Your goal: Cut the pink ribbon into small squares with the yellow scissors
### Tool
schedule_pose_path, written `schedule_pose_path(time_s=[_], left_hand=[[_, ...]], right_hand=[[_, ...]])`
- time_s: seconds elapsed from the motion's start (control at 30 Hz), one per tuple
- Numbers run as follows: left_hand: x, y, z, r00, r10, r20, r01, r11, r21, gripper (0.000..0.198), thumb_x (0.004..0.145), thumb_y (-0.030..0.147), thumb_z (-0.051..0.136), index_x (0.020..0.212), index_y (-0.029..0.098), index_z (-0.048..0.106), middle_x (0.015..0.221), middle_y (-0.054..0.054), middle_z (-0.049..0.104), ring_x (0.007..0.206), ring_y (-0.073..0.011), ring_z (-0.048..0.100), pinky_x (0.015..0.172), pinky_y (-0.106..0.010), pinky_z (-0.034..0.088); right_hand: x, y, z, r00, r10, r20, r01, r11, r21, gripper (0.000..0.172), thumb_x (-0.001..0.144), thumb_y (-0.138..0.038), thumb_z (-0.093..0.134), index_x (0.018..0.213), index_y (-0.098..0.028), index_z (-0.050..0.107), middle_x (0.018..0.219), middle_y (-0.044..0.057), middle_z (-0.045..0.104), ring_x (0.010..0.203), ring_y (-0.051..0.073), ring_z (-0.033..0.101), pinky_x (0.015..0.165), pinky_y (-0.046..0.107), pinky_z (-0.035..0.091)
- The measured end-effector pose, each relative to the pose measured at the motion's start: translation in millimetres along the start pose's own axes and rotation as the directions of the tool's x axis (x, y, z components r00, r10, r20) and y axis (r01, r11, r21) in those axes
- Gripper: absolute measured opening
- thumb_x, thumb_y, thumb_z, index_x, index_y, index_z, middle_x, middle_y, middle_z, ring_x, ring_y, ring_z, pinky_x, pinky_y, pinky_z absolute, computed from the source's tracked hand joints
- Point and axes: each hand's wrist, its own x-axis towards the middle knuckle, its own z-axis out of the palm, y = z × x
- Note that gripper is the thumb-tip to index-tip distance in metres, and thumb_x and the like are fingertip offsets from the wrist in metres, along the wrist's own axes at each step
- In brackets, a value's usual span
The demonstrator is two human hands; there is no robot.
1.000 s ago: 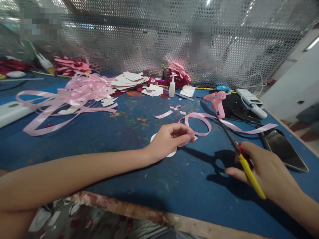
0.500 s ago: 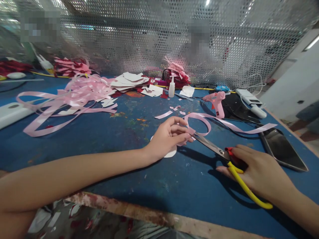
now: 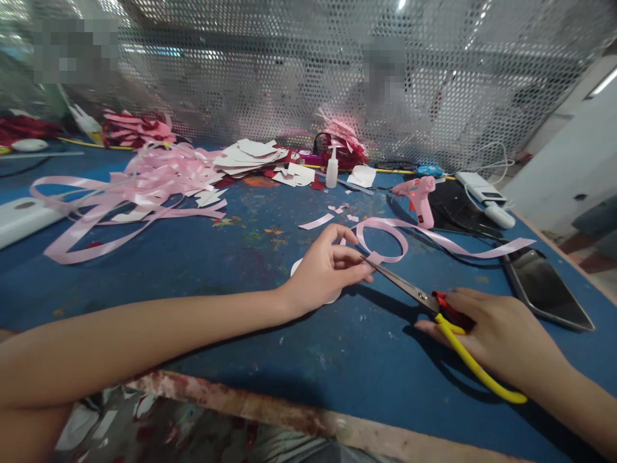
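Obs. from tableside. L hand [image 3: 328,267] rests over a white card [image 3: 295,265], mostly covering it; thumb and fingertips appear pinched nearly closed on the pink ribbon [image 3: 448,244], exact contact part-hidden. Ribbon loops just R of the fingers on the blue table [image 3: 241,360], tail running further R. Scissors [image 3: 421,296] reach in from R, tips at ribbon by L fingertips; can't tell any blade gap. R hand [image 3: 501,328] is closed round the handles.

Rec. (judgement): ribbon taut, blades sq. to its edge, L fingertips well back of the cut line, as clearance is v. small.

Surroundings, L to R: ribbon heap [image 3: 168,170], paper stack [image 3: 250,156], loose strip [image 3: 316,222] w/ snippets, small bottle [image 3: 332,172], glue gun [image 3: 422,202], phone [image 3: 549,289].

Obstructions: loop sits just beyond blades, risk of a stray nick; tail passes near glue gun (red light seems lit, treat as hot) and ends by phone. Phone also limits R hand's room, approx.
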Motion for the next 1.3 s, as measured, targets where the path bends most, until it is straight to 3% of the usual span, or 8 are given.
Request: schedule_pose_path(time_s=[0.3, 0.4, 0.53, 0.7, 0.87, 1.07, 1.3], left_hand=[[0, 2, 1.9, 1.0, -0.01, -0.013, 0.01, 1.0, 0.026, 0.03, 0.071, 0.013, 0.067, 0.083, 0.018, 0.039, 0.071, 0.003, 0.064, 0.068, -0.0116, 0.066, 0.069, -0.026, 0.049], [0, 2, 1.7, 1.0, 0.013, -0.009, -0.013, 0.999, 0.047, 0.029, 0.07, 0.011, 0.066, 0.081, 0.018, 0.04, 0.074, 0.001, 0.065, 0.074, -0.0117, 0.066, 0.073, -0.027, 0.048], [2, 0, -0.2, 0.998, 0.039, -0.049, -0.037, 0.999, 0.03, 0.036, 0.066, 0.012, 0.07, 0.087, 0.019, 0.041, 0.081, 0.0, 0.064, 0.077, -0.0136, 0.065, 0.074, -0.028, 0.049], [3, 0, -2.0, 0.992, 0.019, -0.121, -0.017, 1.0, 0.017, 0.037, 0.07, 0.014, 0.069, 0.092, 0.02, 0.039, 0.076, 0.0, 0.064, 0.079, -0.0168, 0.066, 0.068, -0.028, 0.05], [2, 0, -2.8, 0.992, 0.006, -0.128, -0.005, 1.0, 0.009, 0.038, 0.071, 0.014, 0.069, 0.093, 0.02, 0.039, 0.076, 0.0, 0.066, 0.076, -0.0164, 0.067, 0.066, -0.027, 0.051], [2, 1, -2.3, 0.995, 0.015, -0.103, -0.019, 0.999, -0.037, 0.037, 0.071, 0.013, 0.069, 0.092, 0.02, 0.039, 0.074, 0.001, 0.067, 0.071, -0.0136, 0.068, 0.068, -0.025, 0.052], [2, 0, -1.4, 0.998, 0.027, -0.063, -0.029, 0.999, -0.027, 0.036, 0.072, 0.015, 0.068, 0.093, 0.02, 0.039, 0.074, 0.0, 0.068, 0.067, -0.0124, 0.067, 0.072, -0.027, 0.053]], right_hand=[[-1, -1, 0, 1.0, 0.013, 0.01, -0.013, 1.0, 0.007, 0.045, 0.084, -0.057, 0.041, 0.055, -0.022, 0.046, 0.05, -0.002, 0.048, 0.041, 0.013, 0.048, 0.044, 0.026, 0.027], [3, 0, -3, 0.999, 0.021, -0.036, -0.02, 1.0, 0.02, 0.046, 0.084, -0.058, 0.039, 0.056, -0.022, 0.042, 0.05, -0.002, 0.047, 0.04, 0.012, 0.047, 0.043, 0.025, 0.029], [6, 4, -9, 0.993, 0.06, -0.101, -0.055, 0.997, 0.051, 0.047, 0.077, -0.068, 0.043, 0.062, -0.023, 0.038, 0.052, -0.001, 0.049, 0.043, 0.014, 0.048, 0.042, 0.026, 0.033], [6, 4, -14, 0.99, 0.12, -0.075, -0.114, 0.991, 0.075, 0.053, 0.068, -0.077, 0.044, 0.068, -0.024, 0.038, 0.055, 0.001, 0.051, 0.045, 0.016, 0.049, 0.042, 0.028, 0.037], [6, 2, -13, 0.997, 0.048, -0.067, -0.046, 0.998, 0.04, 0.051, 0.073, -0.072, 0.046, 0.074, -0.021, 0.044, 0.063, 0.002, 0.051, 0.052, 0.017, 0.053, 0.047, 0.028, 0.039], [1, 2, -5, 0.999, 0.037, -0.035, -0.04, 0.995, -0.09, 0.041, 0.079, -0.058, 0.046, 0.062, -0.022, 0.047, 0.058, 0.0, 0.05, 0.047, 0.015, 0.052, 0.045, 0.026, 0.028], [2, -2, -3, 0.999, 0.036, -0.017, -0.037, 0.996, -0.082, 0.042, 0.079, -0.058, 0.045, 0.059, -0.021, 0.046, 0.055, -0.001, 0.05, 0.045, 0.014, 0.051, 0.046, 0.025, 0.022]])
